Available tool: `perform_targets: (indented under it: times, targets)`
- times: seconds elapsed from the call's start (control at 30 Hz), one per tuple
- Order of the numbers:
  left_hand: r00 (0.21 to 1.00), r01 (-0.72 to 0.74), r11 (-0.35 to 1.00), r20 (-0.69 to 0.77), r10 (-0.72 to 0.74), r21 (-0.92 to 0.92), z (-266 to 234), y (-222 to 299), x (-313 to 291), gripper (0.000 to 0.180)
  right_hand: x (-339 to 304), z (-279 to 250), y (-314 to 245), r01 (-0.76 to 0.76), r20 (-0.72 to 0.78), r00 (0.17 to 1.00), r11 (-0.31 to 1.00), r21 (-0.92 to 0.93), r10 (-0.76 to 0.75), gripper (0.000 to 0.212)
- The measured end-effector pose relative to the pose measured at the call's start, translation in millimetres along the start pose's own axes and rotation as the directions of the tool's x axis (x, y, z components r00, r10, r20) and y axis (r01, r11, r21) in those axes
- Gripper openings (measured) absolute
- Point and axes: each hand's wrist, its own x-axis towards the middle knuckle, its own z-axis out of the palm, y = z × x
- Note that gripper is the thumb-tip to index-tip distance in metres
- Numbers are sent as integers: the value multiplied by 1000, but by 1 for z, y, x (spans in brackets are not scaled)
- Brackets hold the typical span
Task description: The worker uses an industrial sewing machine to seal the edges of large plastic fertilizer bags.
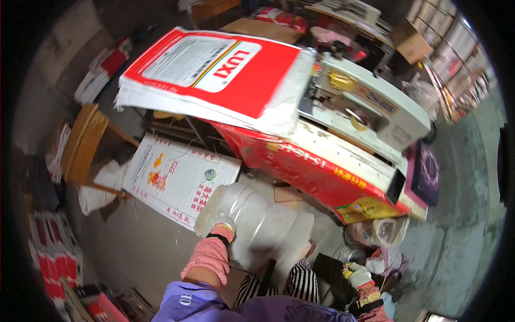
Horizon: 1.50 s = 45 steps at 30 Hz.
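Big cloudy jug (263, 217) on its side by striped trouser legs (303, 282) – long axis left-to-right, right end angled slightly nearer wearer. Can't tell from here which end's neck. Gloved left hand (223, 225) on left end, grip unclear tbh. Right hand (358, 275) off jug – fingers curled, can't tell around what.

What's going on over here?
A person's gloved left hand is on one end of a large translucent plastic water jug lying on its side. Their gloved right hand is low on the right; whether it grips anything is unclear. Beyond the jug, a stack of red-and-white sacks lies beside a sewing machine.
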Motion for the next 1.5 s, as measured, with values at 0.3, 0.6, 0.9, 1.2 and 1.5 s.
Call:
perform_targets:
  times: [0.3, 0.6, 0.9, 1.2, 1.5]
  targets:
    - [982, 127, 799, -40, -185, -588, 20, 32, -94, 65, 169, -129, -144, 607, 200, 792, 706, -366, -577, 28]
    - [981, 103, 827, -82, -177, -553, 54, 74, -82, 49, 235, -188, -277, 626, 375, 780, 605, -492, -501, 33]
    - [964, -45, 627, -197, -176, -778, -94, 26, -83, 28, 313, -208, -224, 449, 594, 725, 893, -23, -349, 31]
    - [671, -718, 393, -722, 170, -574, -477, 44, 3, 34, 342, -210, -221, 534, 565, 714, 843, -58, -413, 33]
    - [257, -821, 496, -591, 764, 283, -659, 213, 117, 38, 325, -174, -274, 513, 265, 853, 816, -265, -450, 33]
